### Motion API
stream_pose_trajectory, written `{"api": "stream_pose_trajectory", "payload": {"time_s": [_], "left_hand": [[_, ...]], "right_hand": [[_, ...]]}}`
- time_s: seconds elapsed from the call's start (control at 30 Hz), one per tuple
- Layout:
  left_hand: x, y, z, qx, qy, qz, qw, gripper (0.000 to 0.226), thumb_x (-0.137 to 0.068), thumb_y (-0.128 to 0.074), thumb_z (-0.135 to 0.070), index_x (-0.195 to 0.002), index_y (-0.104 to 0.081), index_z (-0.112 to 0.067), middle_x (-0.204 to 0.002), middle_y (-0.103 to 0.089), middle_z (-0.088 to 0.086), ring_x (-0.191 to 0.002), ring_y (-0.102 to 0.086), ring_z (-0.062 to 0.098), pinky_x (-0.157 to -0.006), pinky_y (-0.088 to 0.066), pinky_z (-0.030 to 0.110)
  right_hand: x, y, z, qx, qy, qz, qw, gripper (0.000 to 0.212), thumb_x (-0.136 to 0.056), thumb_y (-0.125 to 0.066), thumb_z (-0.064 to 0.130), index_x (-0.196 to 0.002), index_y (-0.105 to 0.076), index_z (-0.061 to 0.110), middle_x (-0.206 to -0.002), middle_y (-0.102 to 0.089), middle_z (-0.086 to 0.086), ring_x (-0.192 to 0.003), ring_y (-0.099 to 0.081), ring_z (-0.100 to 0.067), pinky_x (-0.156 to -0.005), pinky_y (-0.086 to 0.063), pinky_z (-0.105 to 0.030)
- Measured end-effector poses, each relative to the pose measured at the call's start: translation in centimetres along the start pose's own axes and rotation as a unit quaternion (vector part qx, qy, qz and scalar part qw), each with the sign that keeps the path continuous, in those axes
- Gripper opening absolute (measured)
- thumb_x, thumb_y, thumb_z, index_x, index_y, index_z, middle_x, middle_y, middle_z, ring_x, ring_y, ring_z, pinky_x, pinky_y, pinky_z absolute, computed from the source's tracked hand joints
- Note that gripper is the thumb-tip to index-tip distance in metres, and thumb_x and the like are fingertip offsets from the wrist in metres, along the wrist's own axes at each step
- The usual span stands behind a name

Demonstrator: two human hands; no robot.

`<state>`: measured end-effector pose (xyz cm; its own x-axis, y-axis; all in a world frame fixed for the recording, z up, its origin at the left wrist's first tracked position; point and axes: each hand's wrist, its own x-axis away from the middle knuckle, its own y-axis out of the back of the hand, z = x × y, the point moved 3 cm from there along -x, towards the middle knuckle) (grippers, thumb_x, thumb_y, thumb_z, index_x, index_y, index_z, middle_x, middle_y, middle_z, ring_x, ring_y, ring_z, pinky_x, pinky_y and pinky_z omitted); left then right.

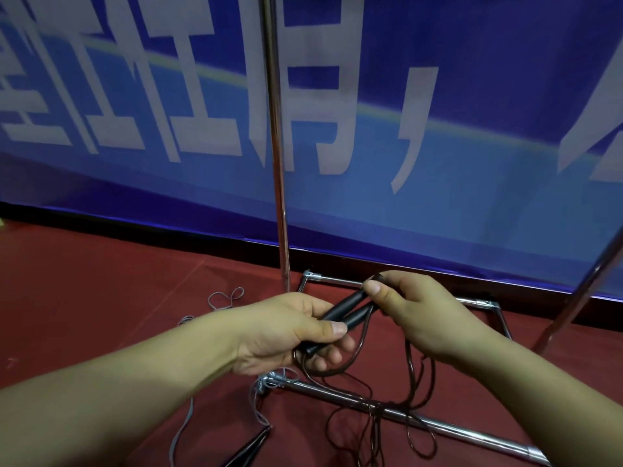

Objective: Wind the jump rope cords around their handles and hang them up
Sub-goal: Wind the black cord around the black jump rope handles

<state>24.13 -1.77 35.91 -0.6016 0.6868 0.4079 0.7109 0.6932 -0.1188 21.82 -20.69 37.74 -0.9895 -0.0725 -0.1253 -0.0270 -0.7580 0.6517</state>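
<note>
The two black handles (340, 315) of the jump rope are held side by side above the red floor (101, 298), in front of the chrome rack base (387, 409). The left hand (290, 335) grips their lower ends, thumb across the top and fingers curled underneath. The right hand (421, 315) pinches the upper ends between thumb and curled fingers. The dark cord (357, 345) leaves the handles as a loop between the two hands, passes under the left fingers, and hangs in loose coils down over the rack bar to the floor. The handles appear rigid, light and matte, so they should give a secure hold; keep them clamped together near one end. The cord looks thin, supple and springy, likely to uncoil or snag on the rack if tension is lost; guide it close to the handles and lay each turn tight. A second rope with a grey cord (188, 419) lies on the floor at lower left, untouched.
</note>
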Motion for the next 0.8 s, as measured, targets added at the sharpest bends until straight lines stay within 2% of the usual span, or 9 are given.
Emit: {"api": "stream_pose_trajectory", "payload": {"time_s": [0.07,0.17,0.27,0.37,0.43,0.5,0.6,0.67,0.8], "left_hand": [[-0.1,0.0,0.1,-0.017,-0.007,-0.023,1.000,0.011,-0.102,-0.053,-0.005,-0.101,-0.064,-0.004,-0.085,-0.069,0.006,-0.072,-0.064,0.013,-0.061,-0.056,0.022],[-0.3,-0.1,0.0,-0.050,-0.021,-0.038,0.998,0.017,-0.104,-0.050,-0.007,-0.093,-0.062,-0.004,-0.081,-0.067,0.008,-0.074,-0.064,0.021,-0.061,-0.052,0.023],[-0.2,-0.2,-0.1,-0.134,-0.030,-0.043,0.990,0.018,-0.106,-0.047,-0.013,-0.093,-0.058,-0.006,-0.079,-0.066,0.006,-0.087,-0.073,0.035,-0.074,-0.057,0.034],[-0.1,0.0,-0.1,-0.206,-0.029,-0.056,0.977,0.015,-0.107,-0.045,-0.016,-0.099,-0.054,-0.006,-0.071,-0.064,-0.006,-0.067,-0.072,0.021,-0.061,-0.061,0.032],[-0.3,0.7,0.2,-0.241,-0.023,-0.085,0.967,0.013,-0.107,-0.046,-0.018,-0.104,-0.054,-0.009,-0.084,-0.061,0.001,-0.057,-0.066,0.017,-0.055,-0.061,0.034],[-0.4,1.5,0.5,-0.288,-0.023,-0.107,0.951,0.010,-0.106,-0.047,-0.020,-0.103,-0.055,-0.014,-0.087,-0.058,0.005,-0.050,-0.059,0.015,-0.051,-0.059,0.033],[-0.6,2.5,0.7,-0.345,-0.029,-0.123,0.930,0.011,-0.105,-0.048,-0.023,-0.097,-0.055,-0.020,-0.081,-0.055,0.000,-0.045,-0.052,0.010,-0.047,-0.051,0.029],[-0.7,3.1,0.7,-0.373,-0.031,-0.131,0.918,0.016,-0.105,-0.049,-0.027,-0.095,-0.056,-0.016,-0.074,-0.053,-0.002,-0.045,-0.046,0.007,-0.047,-0.044,0.025],[-0.6,4.1,1.2,-0.351,-0.036,-0.160,0.922,0.024,-0.105,-0.049,-0.034,-0.087,-0.060,-0.022,-0.060,-0.049,-0.011,-0.045,-0.040,0.005,-0.047,-0.036,0.021]], "right_hand": [[0.0,-0.2,-0.1,-0.002,-0.003,-0.002,1.000,0.025,-0.097,-0.053,0.046,-0.087,-0.067,0.028,-0.077,-0.063,-0.006,-0.066,-0.052,-0.008,-0.069,-0.049,-0.037],[-0.1,-0.3,-0.3,-0.020,-0.017,-0.007,1.000,0.022,-0.097,-0.055,0.044,-0.089,-0.068,0.028,-0.069,-0.057,0.004,-0.059,-0.047,-0.004,-0.061,-0.043,-0.029],[0.0,0.1,-0.7,-0.045,-0.058,0.012,0.997,0.027,-0.097,-0.054,0.046,-0.087,-0.069,0.026,-0.067,-0.062,0.007,-0.049,-0.044,-0.003,-0.049,-0.038,-0.019],[-0.1,1.1,-1.2,-0.019,-0.085,0.033,0.996,0.025,-0.094,-0.061,0.045,-0.088,-0.074,0.025,-0.070,-0.072,0.007,-0.049,-0.049,-0.004,-0.051,-0.042,-0.022],[-0.3,2.1,-2.0,0.004,-0.107,0.000,0.994,0.024,-0.089,-0.071,0.040,-0.077,-0.075,0.019,-0.060,-0.069,0.007,-0.046,-0.048,-0.005,-0.050,-0.041,-0.022],[-0.4,2.9,-2.7,-0.017,-0.143,-0.023,0.989,0.029,-0.084,-0.078,0.035,-0.068,-0.072,0.012,-0.047,-0.059,0.006,-0.038,-0.039,-0.006,-0.041,-0.033,-0.020],[-0.1,3.1,-2.9,-0.045,-0.154,0.041,0.986,0.037,-0.077,-0.083,0.037,-0.059,-0.065,0.009,-0.048,-0.053,-0.001,-0.040,-0.033,-0.011,-0.040,-0.027,-0.018],[0.3,3.1,-2.6,-0.042,-0.152,0.097,0.983,0.042,-0.073,-0.082,0.044,-0.055,-0.061,0.012,-0.048,-0.051,-0.002,-0.042,-0.033,-0.013,-0.042,-0.028,-0.020],[0.8,3.1,-3.2,-0.054,-0.144,0.195,0.969,0.063,-0.056,-0.085,0.066,-0.076,-0.072,0.007,-0.068,-0.059,-0.007,-0.065,-0.046,-0.020,-0.065,-0.039,-0.032]]}}
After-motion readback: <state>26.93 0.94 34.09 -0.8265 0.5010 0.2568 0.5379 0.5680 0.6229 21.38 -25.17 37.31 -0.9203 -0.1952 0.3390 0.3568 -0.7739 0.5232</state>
